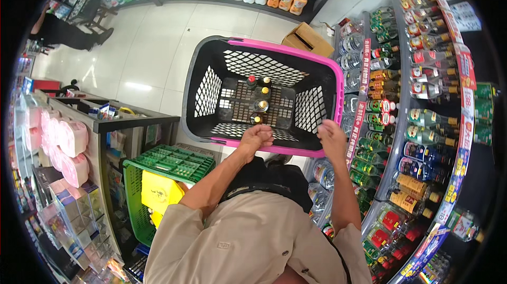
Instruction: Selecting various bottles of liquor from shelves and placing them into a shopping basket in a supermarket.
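Before me stands a black plastic shopping basket (202,125) with pink handles folded along its rim. Several upright bottles are inside it, among them a red-capped bottle (251,82), a yellow-capped bottle (264,91) and a dark bottle (256,119) by the near wall. My left hand (256,137) is over the near rim, its fingers loosely bent and apart, with nothing visible in them. At the near right corner is my right hand (332,135), slightly blurred with curled fingers. It covers part of the pink handle (338,98); whether it grips the handle is unclear.
Shelves of bottles (425,115) curve along my right. Close on my left are a green crate (170,161) and a display counter (134,121). A cardboard box (307,40) lies beyond the basket. Across the tiled floor (146,58) are detergent shelves (225,1) and a person (67,32).
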`<action>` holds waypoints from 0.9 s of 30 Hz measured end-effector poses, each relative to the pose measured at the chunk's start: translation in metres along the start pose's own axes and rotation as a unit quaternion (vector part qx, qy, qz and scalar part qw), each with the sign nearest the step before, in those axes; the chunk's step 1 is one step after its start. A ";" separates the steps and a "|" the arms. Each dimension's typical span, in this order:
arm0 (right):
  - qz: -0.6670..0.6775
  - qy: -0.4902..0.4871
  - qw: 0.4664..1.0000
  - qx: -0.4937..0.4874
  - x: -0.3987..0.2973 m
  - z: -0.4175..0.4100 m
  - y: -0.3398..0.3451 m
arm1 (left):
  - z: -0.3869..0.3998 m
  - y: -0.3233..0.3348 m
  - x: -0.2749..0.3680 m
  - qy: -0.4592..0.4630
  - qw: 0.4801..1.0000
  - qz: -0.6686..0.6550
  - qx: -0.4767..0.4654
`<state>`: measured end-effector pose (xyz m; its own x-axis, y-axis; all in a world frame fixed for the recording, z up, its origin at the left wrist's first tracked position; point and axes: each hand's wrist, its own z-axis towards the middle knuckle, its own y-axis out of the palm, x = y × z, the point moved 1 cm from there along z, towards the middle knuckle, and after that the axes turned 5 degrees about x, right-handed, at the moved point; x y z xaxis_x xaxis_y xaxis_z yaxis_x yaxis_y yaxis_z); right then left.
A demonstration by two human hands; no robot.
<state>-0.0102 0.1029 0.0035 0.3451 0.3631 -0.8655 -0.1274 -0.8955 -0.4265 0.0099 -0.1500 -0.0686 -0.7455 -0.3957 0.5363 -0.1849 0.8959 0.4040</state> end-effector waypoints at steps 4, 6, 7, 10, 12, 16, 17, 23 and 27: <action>-0.096 -0.112 0.986 -0.080 0.006 0.064 0.080 | 0.005 -0.020 0.006 0.028 0.998 -0.041 0.044; -0.103 -0.146 0.979 -0.103 0.004 0.095 0.128 | 0.011 -0.024 0.006 0.039 0.995 -0.066 0.070; -0.120 -0.173 0.971 -0.111 0.010 0.113 0.151 | 0.013 -0.023 0.008 0.044 0.993 -0.079 0.081; -0.213 -0.157 0.953 -0.151 0.014 0.152 0.215 | 0.018 -0.020 0.009 0.058 0.984 -0.128 0.115; -0.253 -0.177 0.938 -0.159 0.027 0.176 0.251 | 0.017 -0.014 0.011 0.069 0.980 -0.144 0.119; -0.382 -0.173 0.888 -0.190 0.037 0.199 0.305 | 0.012 -0.013 0.010 0.073 0.974 -0.178 0.123; -0.385 -0.173 0.886 -0.192 0.046 0.208 0.312 | 0.013 -0.011 0.011 0.071 0.973 -0.182 0.123; -0.505 -0.137 0.823 -0.224 0.074 0.220 0.344 | 0.015 -0.012 0.011 0.091 0.966 -0.216 0.112; -0.535 -0.137 0.796 -0.247 0.072 0.220 0.350 | 0.015 -0.015 0.008 0.092 0.962 -0.231 0.113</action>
<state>-0.2342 -0.1279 -0.2657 -0.2142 0.9682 -0.1294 0.5073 -0.0030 -0.8618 -0.0027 -0.1633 -0.0816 -0.4282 -0.7726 0.4687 -0.6197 0.6285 0.4701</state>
